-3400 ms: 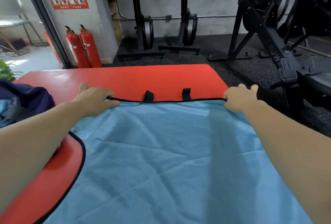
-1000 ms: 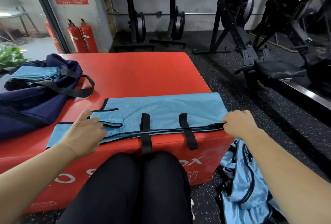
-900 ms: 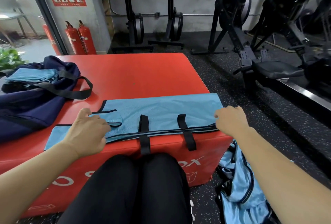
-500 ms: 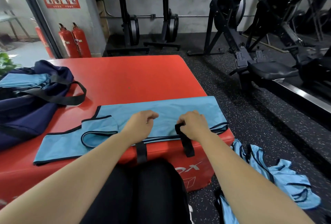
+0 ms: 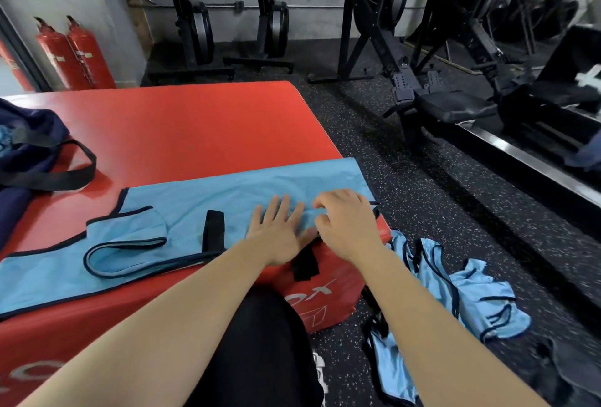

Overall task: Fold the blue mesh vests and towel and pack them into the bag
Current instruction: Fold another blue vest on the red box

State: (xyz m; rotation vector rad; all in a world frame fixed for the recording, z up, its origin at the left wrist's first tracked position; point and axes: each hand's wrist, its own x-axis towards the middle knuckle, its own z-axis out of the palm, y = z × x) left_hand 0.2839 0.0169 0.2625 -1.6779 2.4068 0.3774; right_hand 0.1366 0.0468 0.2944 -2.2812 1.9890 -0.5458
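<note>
A light blue mesh vest with black trim lies folded lengthwise along the near edge of the red padded box. My left hand lies flat on the vest's right part, fingers straight. My right hand is just beside it, fingers curled, pinching the vest's cloth near the box's right corner. One black strap lies on the vest; another hangs over the box's front. The navy bag stands at the left with blue cloth inside.
More blue mesh vests lie heaped on the speckled black floor right of the box. Rowing machines stand to the right and behind. Two red fire extinguishers are by the far wall. My black-clad legs are in front of the box.
Both hands shifted right along the vest from its middle straps. My left hand has flattened on the cloth and my right hand now pinches cloth near the right end.
</note>
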